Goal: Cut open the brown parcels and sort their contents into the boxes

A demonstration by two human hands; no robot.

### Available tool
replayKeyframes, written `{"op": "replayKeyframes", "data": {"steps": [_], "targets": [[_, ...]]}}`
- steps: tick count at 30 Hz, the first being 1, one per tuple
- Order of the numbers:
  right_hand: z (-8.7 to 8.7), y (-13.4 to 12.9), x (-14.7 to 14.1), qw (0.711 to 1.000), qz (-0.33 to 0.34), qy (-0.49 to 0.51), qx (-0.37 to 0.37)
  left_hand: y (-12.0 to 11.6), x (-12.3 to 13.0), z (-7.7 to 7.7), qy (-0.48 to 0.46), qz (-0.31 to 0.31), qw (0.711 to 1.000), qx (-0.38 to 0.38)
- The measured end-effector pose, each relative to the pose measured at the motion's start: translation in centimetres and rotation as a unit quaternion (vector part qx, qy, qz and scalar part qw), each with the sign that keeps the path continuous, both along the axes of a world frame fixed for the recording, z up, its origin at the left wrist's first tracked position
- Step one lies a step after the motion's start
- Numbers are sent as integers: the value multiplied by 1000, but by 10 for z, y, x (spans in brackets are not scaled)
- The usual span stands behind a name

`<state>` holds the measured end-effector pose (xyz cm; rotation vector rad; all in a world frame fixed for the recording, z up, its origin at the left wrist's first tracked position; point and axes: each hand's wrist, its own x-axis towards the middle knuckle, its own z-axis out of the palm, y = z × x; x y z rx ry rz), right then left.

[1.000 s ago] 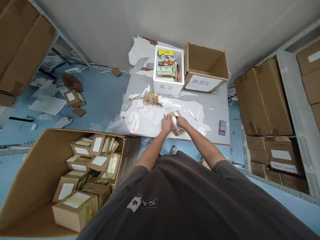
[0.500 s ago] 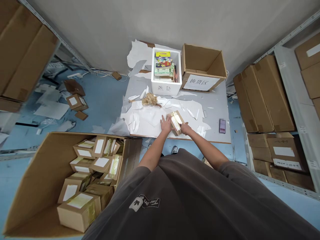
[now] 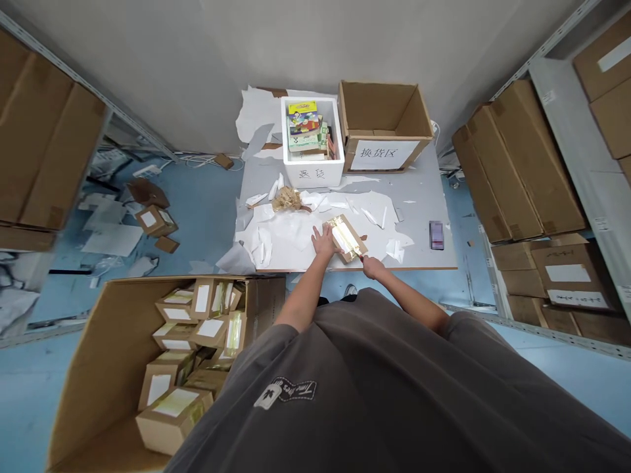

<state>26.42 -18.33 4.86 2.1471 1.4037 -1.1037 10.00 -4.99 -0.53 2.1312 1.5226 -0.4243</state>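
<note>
The small taped carton [image 3: 346,238] is lying aslant on the grey table [image 3: 424,210], near its front edge, and it is resting over a torn white covering [image 3: 296,236]. The left hand [image 3: 324,243] is staying at the left side of this carton, with the fingers spread rather wide; it is touching the carton's side and is not closing around it. The right hand [image 3: 373,267] is keeping itself just beyond the near right corner, and its fingers are folding narrowly around a small dark tool [image 3: 361,258], whose tip is pointing at this corner. Whether the tip is really touching the cardboard, I cannot tell, because it is too small. So the carton is lying between the two hands, somewhat farther from the person than the right one, and its white label and shiny tape are facing upward. Behind it, to the left, a crumpled brown paper [image 3: 287,199] is lying, and farther back a white foam box [image 3: 313,174] with books is standing beside an open cardboard box [image 3: 384,156]. A phone [image 3: 436,235] is lying well apart at the right. At the person's left, a large carton [image 3: 89,381] is holding many taped parcels [image 3: 165,427].
</note>
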Motion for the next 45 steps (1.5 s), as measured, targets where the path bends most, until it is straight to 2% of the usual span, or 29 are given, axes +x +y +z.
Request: {"op": "replayKeyframes", "data": {"steps": [3, 6, 9, 13, 16, 19, 21, 22, 24, 27, 29, 33, 37, 41, 45], "targets": [[7, -6, 13, 1000, -11, 19, -2, 0, 1, 4, 9, -1, 1000, -9], [13, -7, 36, 995, -62, 71, -1, 0, 8, 7, 19, 2, 999, -25], [8, 1, 56, 987, -115, 81, 75, 2, 17, 8, 32, 1, 999, -28], [-22, 18, 54, 964, -198, 45, 169, -2, 23, 9, 46, -1, 999, -15], [-50, 32, 43, 949, -257, 42, 175, -11, 21, 7, 61, 8, 998, -6], [-72, 45, 42, 939, -289, 62, 177, -22, 20, 6, 66, 38, 997, 7], [-81, 53, 48, 939, -288, 66, 179, -26, 22, 6, 62, 45, 996, 35], [-85, 56, 51, 940, -284, 65, 179, -25, 23, 6, 51, 26, 997, 51], [-91, 63, 57, 942, -273, 65, 182, -21, 27, 8, 3, -69, 996, 60], [-97, 71, 60, 946, -256, 73, 184, -12, 34, 12, -58, -245, 968, 21], [-100, 77, 59, 949, -246, 75, 183, -8, 39, 15, -43, -279, 959, 19], [-102, 90, 59, 953, -221, 90, 188, -13, 44, 16, -7, -219, 975, 47], [-96, 89, 68, 945, -186, 168, 210, -28, 40, 10, 0, -170, 985, 36], [-84, 60, 87, 918, -184, 289, 201, -38, 36, 1, 3, -144, 989, 38], [-77, 28, 102, 927, -99, 336, 132, -39, 38, -5, -2, -113, 993, 24]]}}
